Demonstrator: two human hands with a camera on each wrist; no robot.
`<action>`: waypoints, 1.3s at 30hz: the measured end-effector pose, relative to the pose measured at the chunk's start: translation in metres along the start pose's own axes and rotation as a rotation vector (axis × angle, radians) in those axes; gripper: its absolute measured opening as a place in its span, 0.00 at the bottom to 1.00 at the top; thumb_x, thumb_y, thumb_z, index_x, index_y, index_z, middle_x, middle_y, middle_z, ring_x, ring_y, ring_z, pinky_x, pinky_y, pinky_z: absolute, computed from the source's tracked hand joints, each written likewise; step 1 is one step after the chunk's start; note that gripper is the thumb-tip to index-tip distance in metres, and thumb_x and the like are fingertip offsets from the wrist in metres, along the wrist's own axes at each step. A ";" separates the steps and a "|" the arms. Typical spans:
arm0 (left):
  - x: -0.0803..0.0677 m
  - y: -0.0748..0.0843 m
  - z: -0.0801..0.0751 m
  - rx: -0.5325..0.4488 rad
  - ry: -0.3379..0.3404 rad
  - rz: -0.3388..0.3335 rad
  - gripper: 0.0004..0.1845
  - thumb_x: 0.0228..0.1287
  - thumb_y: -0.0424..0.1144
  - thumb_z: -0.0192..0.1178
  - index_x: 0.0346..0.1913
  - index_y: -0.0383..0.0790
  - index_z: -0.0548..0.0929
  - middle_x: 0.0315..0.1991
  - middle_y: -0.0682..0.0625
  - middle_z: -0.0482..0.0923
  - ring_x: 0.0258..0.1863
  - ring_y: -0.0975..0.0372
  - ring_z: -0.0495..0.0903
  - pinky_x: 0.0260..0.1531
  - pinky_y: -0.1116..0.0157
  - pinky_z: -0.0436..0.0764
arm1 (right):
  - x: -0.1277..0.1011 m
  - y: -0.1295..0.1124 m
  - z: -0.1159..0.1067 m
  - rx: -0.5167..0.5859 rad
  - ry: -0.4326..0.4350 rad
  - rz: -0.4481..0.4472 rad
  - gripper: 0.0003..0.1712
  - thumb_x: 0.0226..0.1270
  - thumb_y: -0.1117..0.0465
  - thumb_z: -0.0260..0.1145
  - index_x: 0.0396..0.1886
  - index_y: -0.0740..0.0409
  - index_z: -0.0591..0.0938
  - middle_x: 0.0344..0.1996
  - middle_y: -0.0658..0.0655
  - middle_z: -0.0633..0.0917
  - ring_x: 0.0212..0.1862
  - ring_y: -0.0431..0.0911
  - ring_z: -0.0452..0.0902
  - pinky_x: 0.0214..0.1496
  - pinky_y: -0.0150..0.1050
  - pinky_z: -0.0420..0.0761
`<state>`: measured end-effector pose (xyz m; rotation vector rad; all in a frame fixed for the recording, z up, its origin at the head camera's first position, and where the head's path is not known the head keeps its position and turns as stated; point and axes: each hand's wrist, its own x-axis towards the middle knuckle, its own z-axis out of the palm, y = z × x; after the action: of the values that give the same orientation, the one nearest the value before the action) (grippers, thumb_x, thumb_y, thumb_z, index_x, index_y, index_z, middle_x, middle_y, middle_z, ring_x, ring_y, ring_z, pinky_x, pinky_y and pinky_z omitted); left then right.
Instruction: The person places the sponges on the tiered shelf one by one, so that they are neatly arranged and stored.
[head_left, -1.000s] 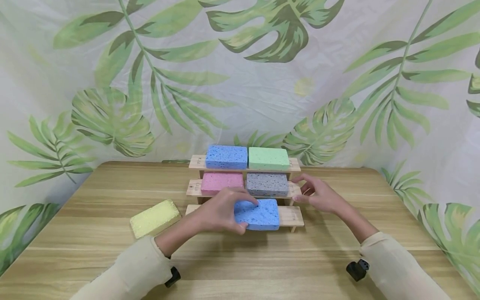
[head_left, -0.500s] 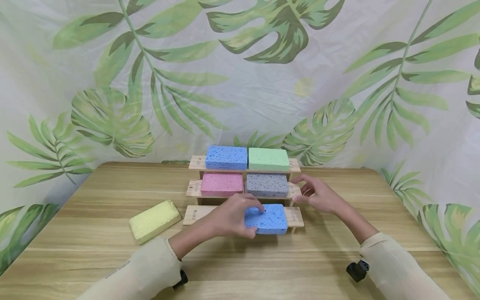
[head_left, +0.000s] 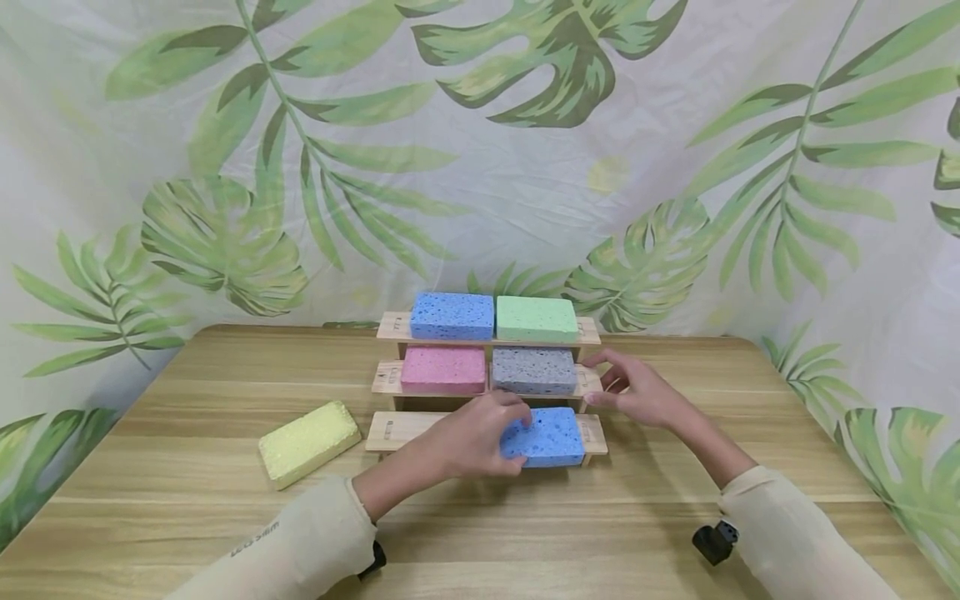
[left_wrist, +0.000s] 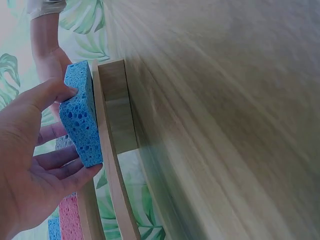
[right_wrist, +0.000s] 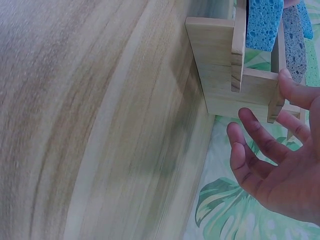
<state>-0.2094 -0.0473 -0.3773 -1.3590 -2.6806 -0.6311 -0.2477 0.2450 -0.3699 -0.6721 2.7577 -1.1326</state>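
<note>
A three-step wooden rack [head_left: 392,430] stands mid-table. My left hand [head_left: 472,437] grips a blue sponge [head_left: 546,436] lying on the right part of the lowest step; in the left wrist view the thumb and fingers clasp that blue sponge [left_wrist: 80,117] against the shelf board [left_wrist: 111,170]. My right hand [head_left: 637,392] hovers with relaxed fingers beside the rack's right end, at the middle step, holding nothing; the right wrist view has its fingers [right_wrist: 260,150] just off the rack's side panel [right_wrist: 220,75]. A yellow sponge [head_left: 309,442] lies on the table to the left of the rack.
A pink sponge [head_left: 444,369] and a grey sponge [head_left: 534,370] fill the middle step; another blue sponge [head_left: 452,315] and a green sponge [head_left: 537,318] fill the top one. A leaf-print cloth [head_left: 480,167] hangs behind the table [head_left: 187,508].
My left hand has slid the blue sponge rightward along the lowest step toward its right end. My right hand has stayed where it was.
</note>
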 end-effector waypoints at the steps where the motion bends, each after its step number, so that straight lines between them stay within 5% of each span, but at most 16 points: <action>1: 0.000 0.000 -0.001 0.013 -0.001 0.009 0.17 0.57 0.42 0.76 0.45 0.37 0.85 0.52 0.43 0.84 0.47 0.57 0.81 0.48 0.65 0.84 | 0.000 0.000 0.000 -0.002 0.000 -0.002 0.28 0.69 0.60 0.74 0.64 0.64 0.77 0.43 0.63 0.85 0.44 0.52 0.83 0.49 0.49 0.84; 13: -0.020 -0.002 -0.013 0.120 -0.064 -0.033 0.25 0.62 0.52 0.76 0.56 0.41 0.87 0.63 0.39 0.79 0.60 0.50 0.81 0.61 0.55 0.81 | 0.000 0.000 0.001 -0.010 -0.006 -0.009 0.28 0.69 0.60 0.74 0.65 0.65 0.77 0.43 0.63 0.85 0.45 0.53 0.83 0.52 0.53 0.84; 20: -0.027 -0.006 -0.013 0.168 -0.011 -0.029 0.24 0.62 0.52 0.76 0.56 0.44 0.89 0.48 0.47 0.78 0.39 0.61 0.77 0.42 0.63 0.83 | -0.001 0.000 -0.001 -0.010 -0.004 0.006 0.28 0.69 0.59 0.74 0.64 0.64 0.77 0.43 0.62 0.85 0.44 0.53 0.83 0.48 0.48 0.83; 39: -0.012 -0.015 -0.008 -0.146 -0.033 -0.097 0.22 0.62 0.32 0.74 0.58 0.29 0.86 0.31 0.48 0.83 0.26 0.67 0.72 0.27 0.74 0.76 | -0.001 -0.001 -0.001 -0.012 -0.010 0.032 0.30 0.68 0.58 0.74 0.66 0.62 0.77 0.39 0.60 0.85 0.44 0.52 0.82 0.43 0.44 0.81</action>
<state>-0.2147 -0.0671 -0.3775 -1.2869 -2.7898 -0.8372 -0.2470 0.2454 -0.3687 -0.6302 2.7587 -1.1038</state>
